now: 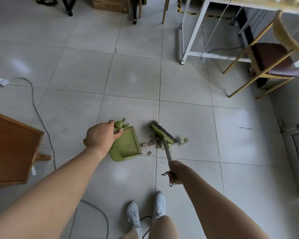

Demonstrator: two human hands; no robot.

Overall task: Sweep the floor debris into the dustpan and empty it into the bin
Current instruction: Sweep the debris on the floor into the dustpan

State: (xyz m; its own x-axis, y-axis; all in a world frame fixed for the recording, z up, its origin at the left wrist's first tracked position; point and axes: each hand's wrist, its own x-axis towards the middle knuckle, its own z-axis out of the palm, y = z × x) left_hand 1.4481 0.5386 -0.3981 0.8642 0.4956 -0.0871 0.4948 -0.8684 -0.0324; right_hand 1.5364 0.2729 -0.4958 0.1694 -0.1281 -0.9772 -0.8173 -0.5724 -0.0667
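- Left hand [100, 135] is closed on the dustpan [126, 147] handle, holding the pan on the floor [76, 69], mouth toward the debris [154, 144].
- Right hand [173, 173] is wrapped around the broom [162, 133] handle; its head sits on the scraps, just beside the pan.
- Best done with the pan lip flat and short strokes leftward.
- No bin in view.

1. One green dustpan [126, 145] is sitting on the floor.
2. One green broom [161, 133] is showing.
3. Two hands are showing: left hand [100, 135], right hand [175, 171].
4. Two white shoes [146, 211] are showing.
5. One wooden chair [269, 57] is standing at right.
6. Paper scraps [154, 144] are lying scattered, too blurred to count.
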